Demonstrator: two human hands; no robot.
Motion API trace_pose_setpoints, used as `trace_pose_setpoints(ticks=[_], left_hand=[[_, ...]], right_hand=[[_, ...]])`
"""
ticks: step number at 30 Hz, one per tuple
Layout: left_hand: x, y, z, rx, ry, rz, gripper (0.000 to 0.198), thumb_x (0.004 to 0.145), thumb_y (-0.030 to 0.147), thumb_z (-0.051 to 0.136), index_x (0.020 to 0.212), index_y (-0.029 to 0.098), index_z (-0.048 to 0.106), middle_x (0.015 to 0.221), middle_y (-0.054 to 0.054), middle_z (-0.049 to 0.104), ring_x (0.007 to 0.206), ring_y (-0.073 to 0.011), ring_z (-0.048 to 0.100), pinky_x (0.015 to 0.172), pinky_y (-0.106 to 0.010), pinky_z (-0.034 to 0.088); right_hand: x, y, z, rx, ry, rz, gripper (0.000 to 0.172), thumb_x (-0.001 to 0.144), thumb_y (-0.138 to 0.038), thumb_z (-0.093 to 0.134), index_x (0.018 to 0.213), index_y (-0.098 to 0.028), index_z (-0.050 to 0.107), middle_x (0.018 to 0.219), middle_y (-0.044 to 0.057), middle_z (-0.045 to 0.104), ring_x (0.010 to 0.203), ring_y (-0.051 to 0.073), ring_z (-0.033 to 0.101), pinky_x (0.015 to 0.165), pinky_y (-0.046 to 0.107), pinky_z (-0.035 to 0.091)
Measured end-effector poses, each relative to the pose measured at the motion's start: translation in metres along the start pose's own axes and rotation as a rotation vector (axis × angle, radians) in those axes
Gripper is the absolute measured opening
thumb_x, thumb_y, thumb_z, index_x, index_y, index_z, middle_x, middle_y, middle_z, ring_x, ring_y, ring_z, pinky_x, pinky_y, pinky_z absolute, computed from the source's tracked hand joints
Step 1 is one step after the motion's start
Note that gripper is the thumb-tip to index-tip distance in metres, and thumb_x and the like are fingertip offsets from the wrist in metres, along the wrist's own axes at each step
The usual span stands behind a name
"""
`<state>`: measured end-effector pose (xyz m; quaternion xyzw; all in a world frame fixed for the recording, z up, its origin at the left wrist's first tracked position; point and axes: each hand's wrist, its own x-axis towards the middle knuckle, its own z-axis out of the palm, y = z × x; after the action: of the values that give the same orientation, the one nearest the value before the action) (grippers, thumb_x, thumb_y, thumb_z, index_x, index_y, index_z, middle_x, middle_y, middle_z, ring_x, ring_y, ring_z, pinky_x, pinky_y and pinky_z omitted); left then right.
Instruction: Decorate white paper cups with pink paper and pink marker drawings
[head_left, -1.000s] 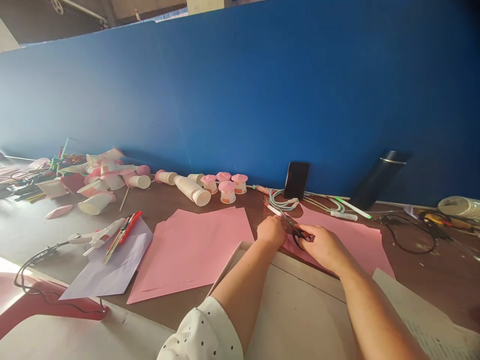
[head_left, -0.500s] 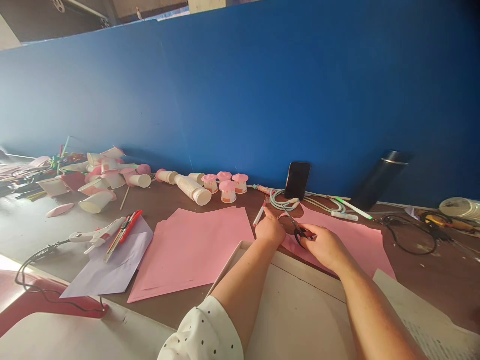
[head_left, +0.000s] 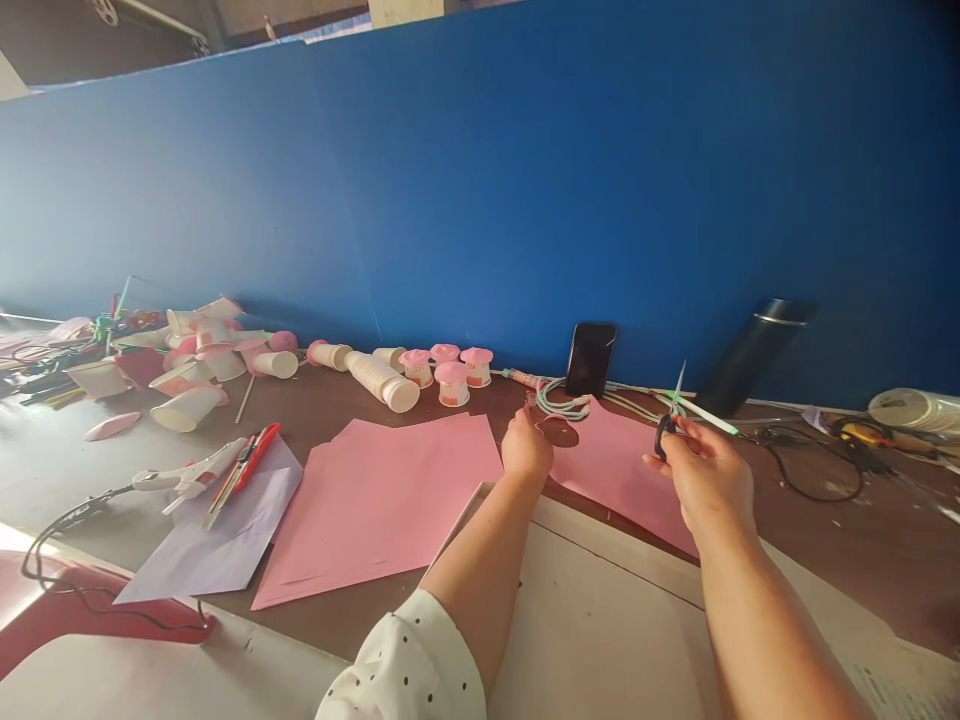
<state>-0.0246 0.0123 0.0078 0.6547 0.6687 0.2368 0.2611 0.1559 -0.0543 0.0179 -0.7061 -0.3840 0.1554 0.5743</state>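
Observation:
In my right hand (head_left: 712,475) is a pair of scissors (head_left: 679,388) with dark handles, its blades pointing up and away from me. This hand is above the right part of a pink sheet (head_left: 611,455). A rounded notch in the sheet's left side shows the brown table through it. My left hand (head_left: 527,447) is closed at the left edge of that sheet, beside the notch. Its fingertips are mostly hidden behind the hand, so what they hold cannot be made out. Left of it lies a stack of pink paper (head_left: 390,490).
A phone (head_left: 591,358) leans on the blue partition (head_left: 525,200), near a coiled cable (head_left: 555,398) and black bottle (head_left: 754,360). Small paper-cup houses (head_left: 453,385) and stacked cups (head_left: 382,382) stand behind. A utility knife (head_left: 244,470) and glue gun (head_left: 187,472) lie left.
My right hand has carried the scissors right and slightly up, away from my left hand. The white marker seen beside my left hand no longer shows there.

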Motion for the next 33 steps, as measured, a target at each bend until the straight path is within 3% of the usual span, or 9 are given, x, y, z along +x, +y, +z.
trace_pose_setpoints(ticks=[3, 8, 11, 15, 20, 25, 33], left_hand=[[0.001, -0.003, -0.002, -0.010, -0.007, -0.026, 0.046, 0.090, 0.022, 0.040, 0.135, 0.019, 0.033, 0.128, -0.016, 0.056, 0.110, -0.0210, 0.059, 0.085, -0.028, 0.046], [0.000, -0.004, -0.005, -0.002, -0.093, -0.015, 0.059, 0.085, 0.024, 0.049, 0.140, 0.019, 0.029, 0.122, -0.015, 0.061, 0.104, -0.0217, 0.063, 0.079, -0.028, 0.048], [0.000, -0.003, -0.009, 0.055, -0.169, -0.032, 0.047, 0.083, 0.026, 0.051, 0.129, 0.020, 0.046, 0.116, -0.013, 0.065, 0.099, -0.0224, 0.064, 0.076, -0.030, 0.049], [0.000, -0.002, -0.012, 0.107, -0.225, -0.010, 0.032, 0.079, 0.025, 0.054, 0.110, 0.023, 0.060, 0.110, -0.010, 0.068, 0.097, -0.0227, 0.065, 0.078, -0.031, 0.049], [-0.004, -0.003, -0.011, 0.132, -0.209, -0.011, 0.033, 0.078, 0.024, 0.055, 0.110, 0.024, 0.058, 0.110, -0.009, 0.068, 0.098, -0.0225, 0.065, 0.078, -0.031, 0.049], [-0.014, -0.008, -0.012, 0.115, -0.163, -0.019, 0.031, 0.082, 0.027, 0.049, 0.112, 0.024, 0.057, 0.110, -0.010, 0.068, 0.098, -0.0236, 0.064, 0.077, -0.033, 0.049], [-0.039, -0.021, -0.017, 0.055, -0.116, -0.051, 0.036, 0.085, 0.029, 0.044, 0.119, 0.025, 0.053, 0.110, -0.010, 0.068, 0.098, -0.0243, 0.064, 0.078, -0.034, 0.049]], right_hand=[[-0.001, -0.002, 0.001, 0.177, -0.013, 0.117, 0.055, 0.068, -0.039, 0.062, 0.118, -0.016, 0.061, 0.111, 0.009, 0.065, 0.081, 0.018, 0.067, 0.063, 0.024, 0.057], [0.005, 0.010, -0.002, 0.058, -0.133, 0.115, 0.044, 0.068, -0.039, 0.064, 0.106, -0.018, 0.069, 0.096, 0.007, 0.070, 0.079, 0.019, 0.065, 0.063, 0.026, 0.055], [0.012, 0.022, -0.006, -0.057, -0.158, 0.083, 0.038, 0.068, -0.040, 0.062, 0.098, -0.018, 0.073, 0.084, 0.007, 0.071, 0.076, 0.020, 0.065, 0.062, 0.026, 0.050], [0.012, 0.017, -0.010, -0.208, -0.104, 0.076, 0.043, 0.067, -0.044, 0.062, 0.100, -0.018, 0.073, 0.089, 0.008, 0.072, 0.075, 0.020, 0.065, 0.062, 0.027, 0.047], [0.004, 0.001, -0.007, -0.354, -0.116, 0.114, 0.048, 0.069, -0.048, 0.059, 0.105, -0.018, 0.071, 0.090, 0.009, 0.072, 0.075, 0.021, 0.064, 0.063, 0.030, 0.045], [0.001, 0.009, 0.005, -0.270, -0.032, 0.118, 0.050, 0.068, -0.047, 0.058, 0.106, -0.017, 0.070, 0.091, 0.010, 0.072, 0.076, 0.021, 0.065, 0.063, 0.027, 0.045], [-0.019, 0.008, 0.011, -0.205, -0.052, 0.042, 0.052, 0.070, -0.046, 0.057, 0.111, -0.016, 0.067, 0.095, 0.009, 0.071, 0.081, 0.020, 0.064, 0.067, 0.027, 0.047]])
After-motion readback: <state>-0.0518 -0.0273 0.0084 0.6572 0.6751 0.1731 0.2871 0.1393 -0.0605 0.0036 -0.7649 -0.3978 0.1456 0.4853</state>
